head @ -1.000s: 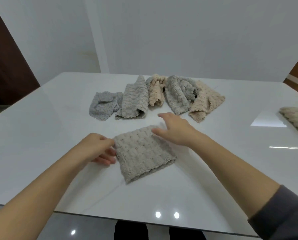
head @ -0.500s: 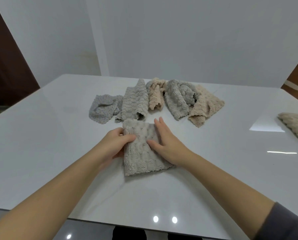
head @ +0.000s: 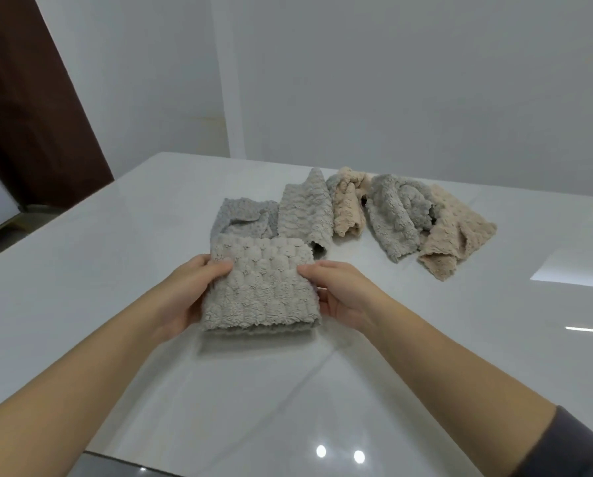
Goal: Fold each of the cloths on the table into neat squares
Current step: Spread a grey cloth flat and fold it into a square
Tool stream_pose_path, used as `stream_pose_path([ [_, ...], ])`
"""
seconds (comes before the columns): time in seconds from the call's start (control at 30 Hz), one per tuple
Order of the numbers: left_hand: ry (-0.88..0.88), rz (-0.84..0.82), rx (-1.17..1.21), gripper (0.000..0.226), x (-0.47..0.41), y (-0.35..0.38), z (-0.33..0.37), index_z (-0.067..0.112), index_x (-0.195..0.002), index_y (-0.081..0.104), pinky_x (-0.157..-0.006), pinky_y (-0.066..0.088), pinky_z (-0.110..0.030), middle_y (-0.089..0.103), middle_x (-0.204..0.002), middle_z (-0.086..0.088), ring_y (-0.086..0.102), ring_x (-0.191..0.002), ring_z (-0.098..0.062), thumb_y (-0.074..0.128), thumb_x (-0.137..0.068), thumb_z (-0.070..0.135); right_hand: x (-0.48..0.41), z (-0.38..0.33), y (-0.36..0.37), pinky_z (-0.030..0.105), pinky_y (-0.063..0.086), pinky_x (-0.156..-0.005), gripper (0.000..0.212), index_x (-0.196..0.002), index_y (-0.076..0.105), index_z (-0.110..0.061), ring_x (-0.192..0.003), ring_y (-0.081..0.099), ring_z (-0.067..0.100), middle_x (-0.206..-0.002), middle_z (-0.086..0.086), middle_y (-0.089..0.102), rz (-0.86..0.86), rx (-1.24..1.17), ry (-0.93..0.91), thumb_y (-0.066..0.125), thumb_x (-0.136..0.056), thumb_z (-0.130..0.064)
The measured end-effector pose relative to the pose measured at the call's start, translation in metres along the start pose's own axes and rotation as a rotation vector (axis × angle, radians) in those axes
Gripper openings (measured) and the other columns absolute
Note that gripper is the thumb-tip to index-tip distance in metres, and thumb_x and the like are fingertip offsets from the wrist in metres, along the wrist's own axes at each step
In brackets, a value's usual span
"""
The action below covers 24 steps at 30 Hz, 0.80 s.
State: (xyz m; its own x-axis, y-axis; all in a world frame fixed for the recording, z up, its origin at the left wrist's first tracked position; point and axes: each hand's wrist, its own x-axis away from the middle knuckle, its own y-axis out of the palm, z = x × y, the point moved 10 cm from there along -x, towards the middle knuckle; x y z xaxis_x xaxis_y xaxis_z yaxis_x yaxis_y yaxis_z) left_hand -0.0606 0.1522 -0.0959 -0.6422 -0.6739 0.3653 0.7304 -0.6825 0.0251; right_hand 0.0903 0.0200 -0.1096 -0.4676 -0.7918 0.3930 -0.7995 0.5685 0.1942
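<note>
Gripping folded taupe cloth (head: 260, 290) by its sides, left hand (head: 185, 297), right hand (head: 343, 297)

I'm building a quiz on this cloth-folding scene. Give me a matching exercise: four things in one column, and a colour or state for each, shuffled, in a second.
1 folded cloth
2 left hand
3 rightmost cloth in the row
4 leftmost cloth in the row

A beige, lying loose
B bluish grey, rumpled
C gripped at both sides
D thumb on top of a cloth

Pairs: 1-C, 2-D, 3-A, 4-B
</note>
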Motion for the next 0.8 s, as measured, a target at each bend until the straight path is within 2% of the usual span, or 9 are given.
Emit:
stream_pose_path([
  [0.1,0.021,0.070,-0.092,0.030,-0.006,-0.018,-0.002,0.012,-0.123,0.055,-0.075,0.054,-0.034,0.071,-0.106,-0.009,0.069,-0.093,-0.024,0.061,-0.094,0.019,-0.007,0.005,0.014,0.026,0.054,-0.055,0.012,-0.102,0.064,-0.008,-0.058,0.062,0.015,-0.077,0.005,0.065,-0.058,0.032,0.024,0.063,-0.094,-0.017],
  [0.17,0.037,0.107,-0.134,0.029,-0.010,-0.027,0.000,0.013,-0.121,0.055,-0.074,0.055,-0.035,0.071,-0.103,-0.009,0.070,-0.089,-0.023,0.062,-0.094,0.022,-0.011,0.005,0.024,0.028,0.055,-0.057,0.011,-0.099,0.063,-0.010,-0.058,0.062,0.014,-0.072,0.002,0.065,-0.082,0.043,0.033,0.063,-0.094,-0.019],
  [0.27,0.061,0.159,-0.160,0.023,-0.016,-0.042,0.007,0.012,-0.113,0.059,-0.083,0.054,-0.048,0.070,-0.102,-0.018,0.067,-0.088,-0.027,0.058,-0.096,0.028,-0.015,0.001,0.036,0.028,0.055,-0.057,0.009,-0.095,0.059,-0.011,-0.057,0.064,0.013,-0.065,-0.002,0.065,-0.098,0.064,0.034,0.063,-0.094,-0.019],
  [0.33,0.063,0.200,-0.199,0.021,-0.019,-0.055,0.011,0.011,-0.107,0.061,-0.090,0.050,-0.053,0.067,-0.101,-0.020,0.063,-0.089,-0.028,0.053,-0.097,0.028,-0.019,-0.001,0.046,0.028,0.055,-0.057,0.011,-0.098,0.058,-0.010,-0.058,0.065,0.014,-0.070,0.000,0.066,-0.111,0.070,0.033,0.063,-0.094,-0.019],
  [0.47,0.101,0.303,-0.328,0.013,-0.033,-0.093,0.027,0.018,-0.101,0.061,-0.077,0.053,-0.038,0.067,-0.100,-0.007,0.064,-0.087,-0.024,0.049,-0.098,0.023,-0.034,-0.004,0.082,0.028,0.056,-0.056,0.019,-0.111,0.060,-0.002,-0.064,0.069,0.017,-0.086,0.008,0.069,-0.170,0.019,0.064,0.058,-0.096,-0.015],
  [0.53,0.149,0.373,-0.444,0.016,-0.043,-0.120,0.043,0.018,-0.106,0.061,-0.072,0.050,-0.033,0.065,-0.101,-0.004,0.062,-0.087,-0.022,0.049,-0.099,0.025,-0.047,-0.007,0.108,0.031,0.058,-0.060,0.028,-0.121,0.057,0.002,-0.075,0.070,0.022,-0.100,0.015,0.069,-0.202,-0.020,0.086,0.054,-0.097,-0.013],
  [0.63,0.196,0.497,-0.657,0.027,-0.060,-0.163,0.063,0.015,-0.120,0.061,-0.087,0.044,-0.036,0.063,-0.119,-0.012,0.058,-0.104,-0.030,0.049,-0.099,0.026,-0.072,-0.009,0.156,0.036,0.058,-0.077,0.036,-0.131,0.050,0.003,-0.102,0.064,0.031,-0.128,0.022,0.060,-0.277,-0.061,0.110,0.047,-0.100,-0.015],
  [0.7,0.191,0.578,-0.772,0.034,-0.071,-0.190,0.072,0.011,-0.128,0.059,-0.093,0.041,-0.037,0.059,-0.129,-0.015,0.052,-0.116,-0.035,0.048,-0.100,0.026,-0.091,-0.006,0.187,0.036,0.056,-0.081,0.041,-0.136,0.046,0.003,-0.116,0.059,0.033,-0.137,0.022,0.053,-0.309,-0.075,0.136,0.046,-0.100,-0.017],
  [0.8,0.199,0.665,-0.874,0.035,-0.087,-0.229,0.082,0.009,-0.129,0.059,-0.093,0.041,-0.038,0.059,-0.130,-0.018,0.051,-0.119,-0.038,0.046,-0.100,0.024,-0.116,-0.002,0.224,0.037,0.056,-0.081,0.049,-0.141,0.040,0.004,-0.125,0.053,0.035,-0.142,0.022,0.047,-0.313,-0.133,0.174,0.049,-0.099,-0.019],
])
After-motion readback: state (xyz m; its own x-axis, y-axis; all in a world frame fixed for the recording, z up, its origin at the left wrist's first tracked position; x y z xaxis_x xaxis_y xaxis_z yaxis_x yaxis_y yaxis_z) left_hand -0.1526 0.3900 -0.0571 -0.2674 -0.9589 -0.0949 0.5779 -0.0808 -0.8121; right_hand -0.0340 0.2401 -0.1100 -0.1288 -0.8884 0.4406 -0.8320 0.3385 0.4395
